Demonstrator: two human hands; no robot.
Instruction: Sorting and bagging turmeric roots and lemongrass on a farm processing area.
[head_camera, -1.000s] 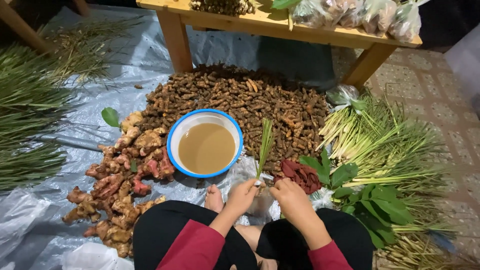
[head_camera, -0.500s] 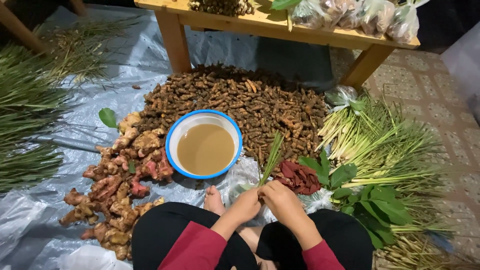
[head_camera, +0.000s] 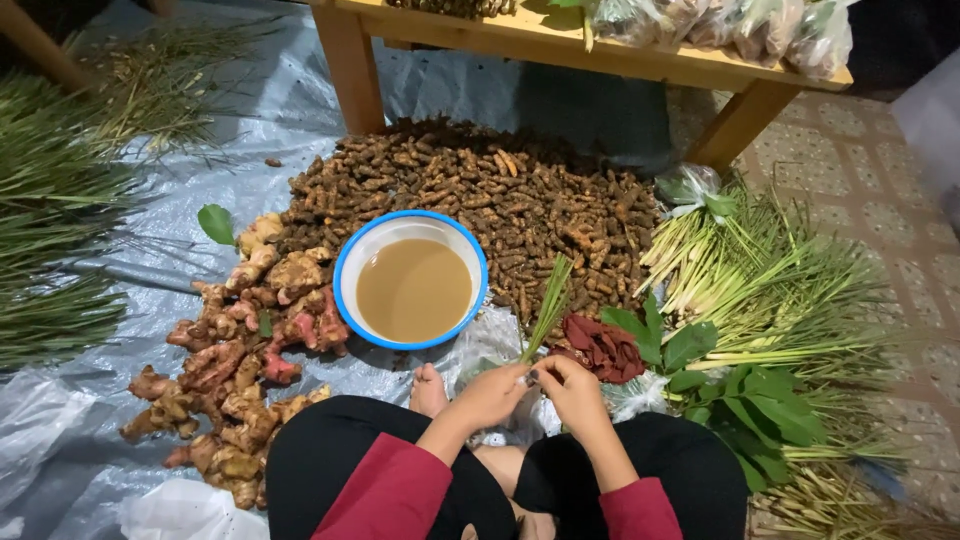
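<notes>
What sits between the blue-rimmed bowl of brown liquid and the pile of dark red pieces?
Head view: the thin green stalk bundle held by both hands, slanting between the blue-rimmed bowl and the dark red pieces, over grey plastic sheet.

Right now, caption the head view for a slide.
Both hands pinch a green stalk beside a bowl of brown liquid.

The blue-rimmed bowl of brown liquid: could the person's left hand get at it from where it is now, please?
Probably yes. The bowl sits just ahead of the left hand, with only bare sheet between. But that hand and the right hand both hold a green stalk, which it would need to release.
</notes>
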